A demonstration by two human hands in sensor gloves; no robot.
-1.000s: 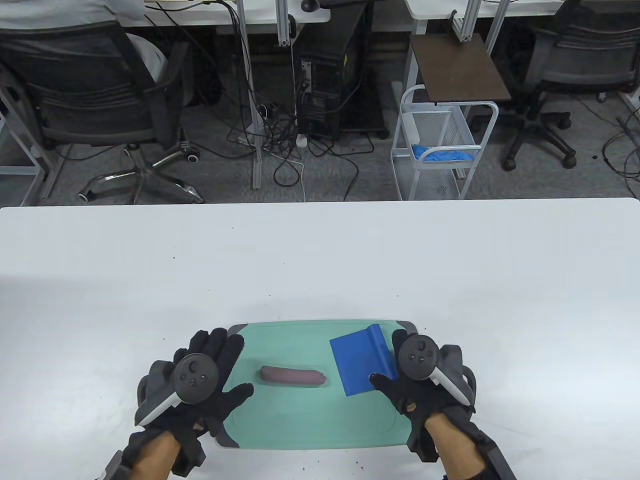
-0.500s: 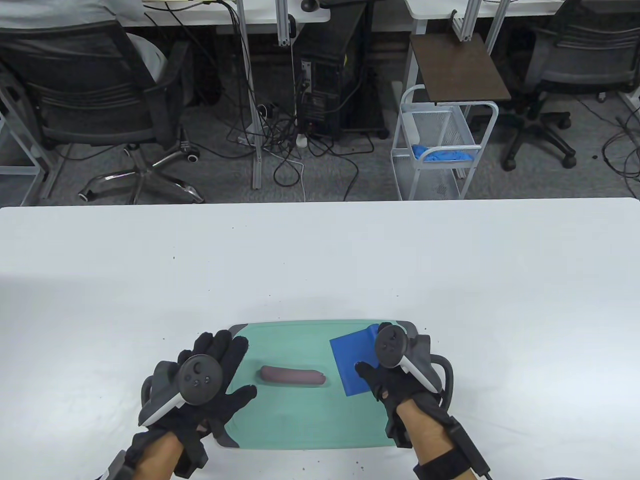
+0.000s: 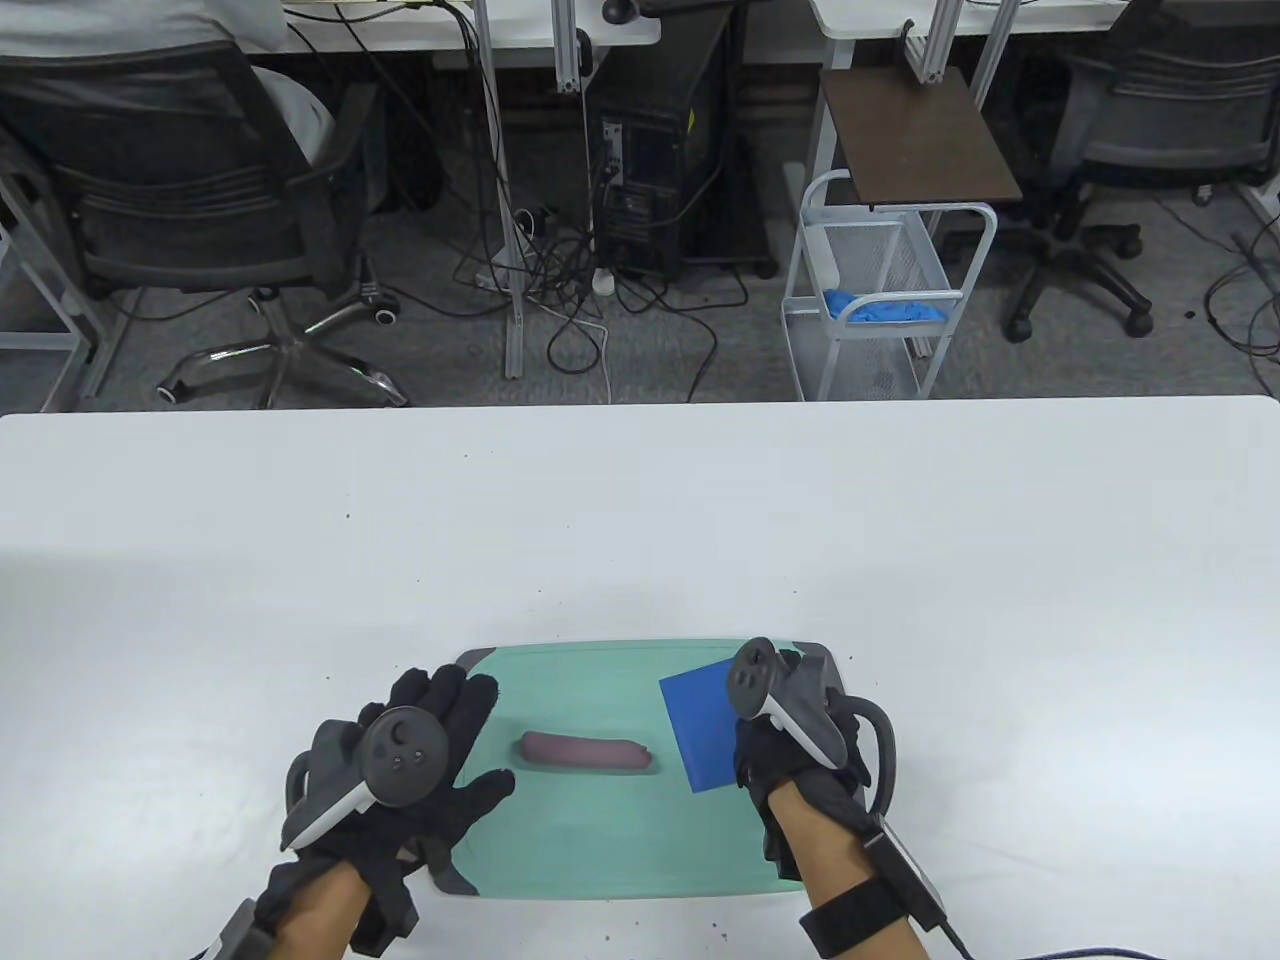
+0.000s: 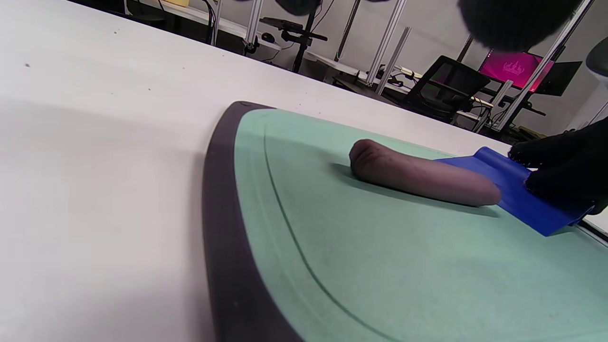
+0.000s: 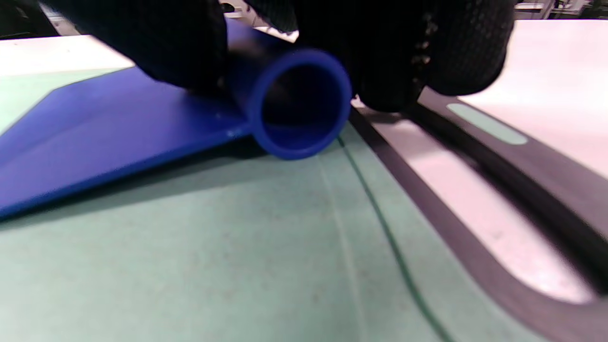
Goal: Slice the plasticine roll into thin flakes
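Gripping one scraper; one roll.

Tubular handle of the flat blue plastic scraper is hidden under the gloved right hand; the grip's firmness is indeterminable.

A white table fills the lower part of the table view, its far edge running straight across. Near its front edge, about midway along, lies a green cutting board with a dark grey rim and a handle slot at its right end. The board rests flat on the tabletop. A few small dark specks dot the white surface around it, among them one just in front of the board.
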